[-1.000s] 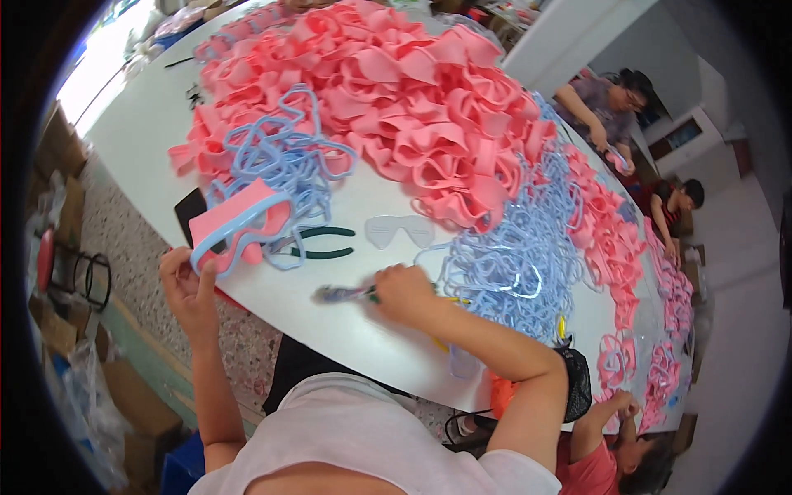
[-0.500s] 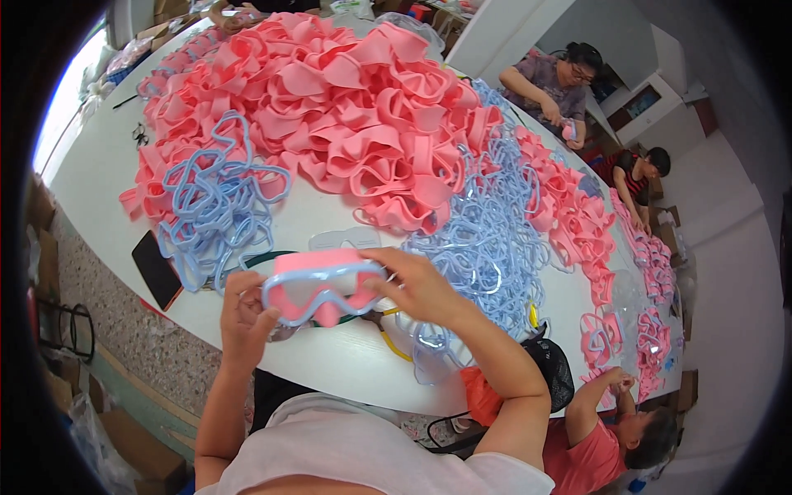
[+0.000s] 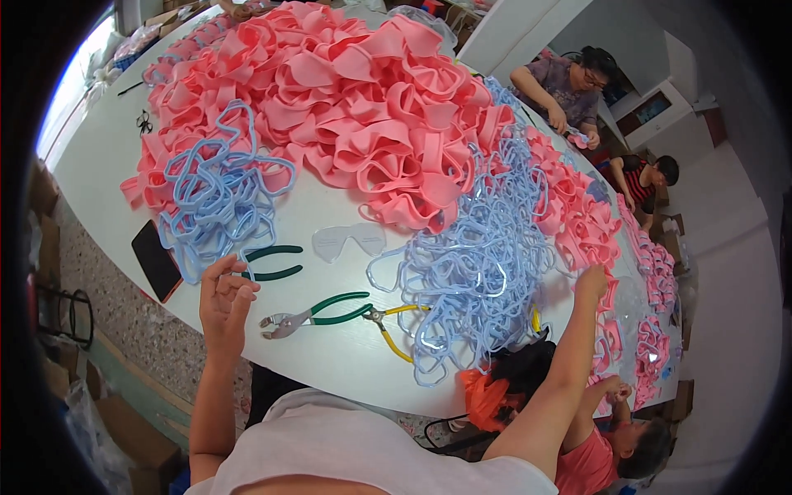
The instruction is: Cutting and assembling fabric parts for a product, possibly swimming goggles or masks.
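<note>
My left hand [image 3: 224, 299] hovers over the table's left front, fingers loosely curled and apart, with nothing visible in it. Beside its fingertips lie green-handled pliers [image 3: 276, 262], their head hidden by the hand. A second pair of green-handled pliers [image 3: 318, 312] and yellow-handled cutters [image 3: 392, 323] rest in front of me. My right hand [image 3: 591, 285] is stretched far to the right, at a row of pink diving-mask pieces [image 3: 606, 301]; its fingers are mostly hidden. A clear mask lens [image 3: 348, 241] lies flat between the blue heaps.
A large heap of pink mask skirts [image 3: 346, 107] covers the back. Tangled light-blue frames lie in a left pile [image 3: 219, 194] and a right pile [image 3: 478, 264]. A dark phone [image 3: 157, 257] sits at the left edge. Several co-workers sit around, one [image 3: 598, 450] close at right.
The pink and blue diving mask has left my hands and the middle of the view. My right arm has swung far right. My left hand has let go and drawn slightly left.
</note>
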The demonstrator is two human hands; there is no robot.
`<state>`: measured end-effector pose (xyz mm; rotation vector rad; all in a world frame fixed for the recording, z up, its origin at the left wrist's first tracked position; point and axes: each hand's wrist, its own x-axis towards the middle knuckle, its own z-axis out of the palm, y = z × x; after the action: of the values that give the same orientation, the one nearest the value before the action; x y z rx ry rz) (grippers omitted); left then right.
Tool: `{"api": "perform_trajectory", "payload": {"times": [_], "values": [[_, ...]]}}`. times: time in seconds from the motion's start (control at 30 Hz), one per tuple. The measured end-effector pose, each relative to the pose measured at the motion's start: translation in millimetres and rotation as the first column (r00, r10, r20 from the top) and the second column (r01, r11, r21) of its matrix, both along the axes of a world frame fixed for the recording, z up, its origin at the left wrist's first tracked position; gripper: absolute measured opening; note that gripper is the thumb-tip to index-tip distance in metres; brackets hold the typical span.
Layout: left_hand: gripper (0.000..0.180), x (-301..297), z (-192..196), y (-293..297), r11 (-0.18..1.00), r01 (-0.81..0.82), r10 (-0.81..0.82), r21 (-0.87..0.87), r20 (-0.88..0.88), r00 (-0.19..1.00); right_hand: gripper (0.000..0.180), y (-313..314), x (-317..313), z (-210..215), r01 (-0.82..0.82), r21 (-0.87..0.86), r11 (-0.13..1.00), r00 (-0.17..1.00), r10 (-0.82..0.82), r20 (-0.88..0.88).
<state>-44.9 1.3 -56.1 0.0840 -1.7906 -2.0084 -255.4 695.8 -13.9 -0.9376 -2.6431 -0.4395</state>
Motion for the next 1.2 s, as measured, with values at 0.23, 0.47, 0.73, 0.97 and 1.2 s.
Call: {"api": "perform_trajectory", "payload": {"times": [0.23,0.47,0.73,0.97,1.2], "values": [[0.044,8,-3,-11,0.999,-0.047,0.047,-0.009,0.043,0.998,0.027,-58,-28,2,-0.174,0.027,0.984,0.963,0.164,0.211],[0.039,19,-1,-7,0.996,-0.084,0.084,-0.005,0.072,0.994,0.018,-373,15,41,-0.951,-0.291,0.107,0.131,0.989,-0.064],[0.036,38,0,-21,0.993,-0.084,0.093,-0.081,0.11,0.99,0.018,-472,-9,-73,-0.955,-0.265,-0.132,-0.17,0.977,0.126],[0.035,54,-1,-48,0.98,-0.174,0.185,-0.095,0.121,0.975,0.019,-491,-11,-50,-0.966,-0.259,0.013,-0.071,0.948,0.31],[0.035,56,-3,-50,0.97,-0.211,0.227,-0.12,0.144,0.963,0.033,-557,-17,-37,-0.527,-0.704,-0.476,0.022,0.821,-0.571]]}}
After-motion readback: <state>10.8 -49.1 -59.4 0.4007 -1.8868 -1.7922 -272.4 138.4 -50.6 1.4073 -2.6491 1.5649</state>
